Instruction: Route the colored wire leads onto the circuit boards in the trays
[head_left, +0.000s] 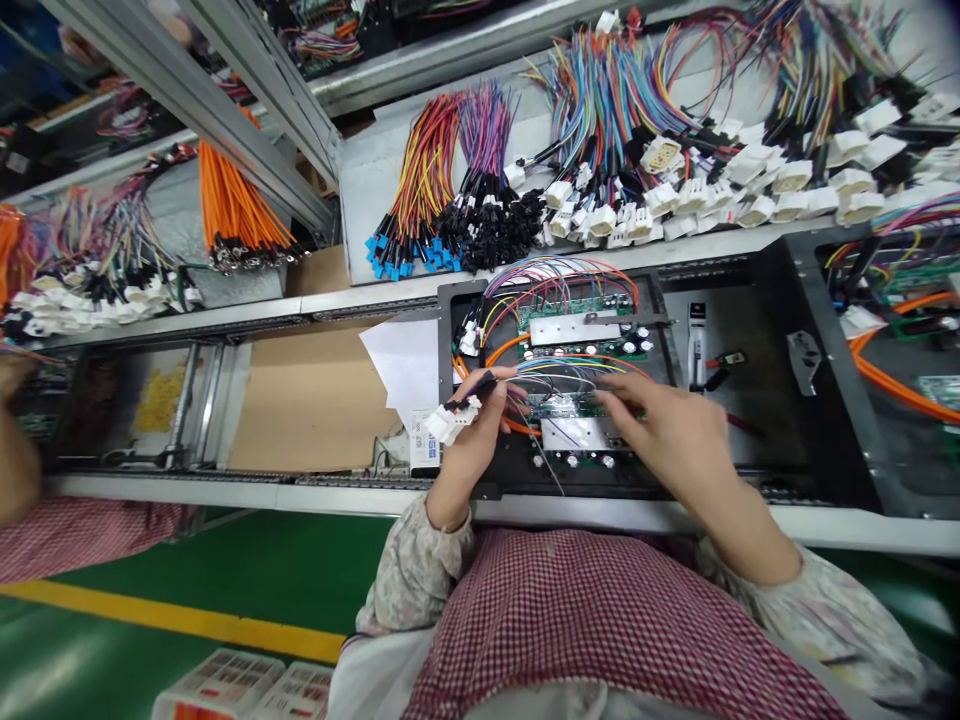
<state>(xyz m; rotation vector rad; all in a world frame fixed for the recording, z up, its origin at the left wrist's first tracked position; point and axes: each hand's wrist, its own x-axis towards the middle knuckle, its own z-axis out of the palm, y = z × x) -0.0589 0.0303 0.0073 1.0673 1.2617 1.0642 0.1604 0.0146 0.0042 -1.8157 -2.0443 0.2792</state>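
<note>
My left hand (480, 430) is closed around a wiring harness, whose white connector (450, 420) sticks out on the left with a black sleeve behind it. From there, thin coloured wires run right across the lower circuit board (577, 432). Over that board, my right hand (667, 425) pinches a wire at its fingertips; the exact contact point is too small to make out. One loose grey wire (546, 455) hangs down in front of the board. The upper circuit board (574, 328), with coloured wires plugged along it, sits in the same black metal case (450, 300).
Behind the case, a shelf (375, 160) bears bundles of coloured wires (600, 90) and white connectors. Cardboard (315, 400) and white paper (405, 355) lie to the left. Another black case (892, 440) stands right. A co-worker's arm (16, 440) shows at far left.
</note>
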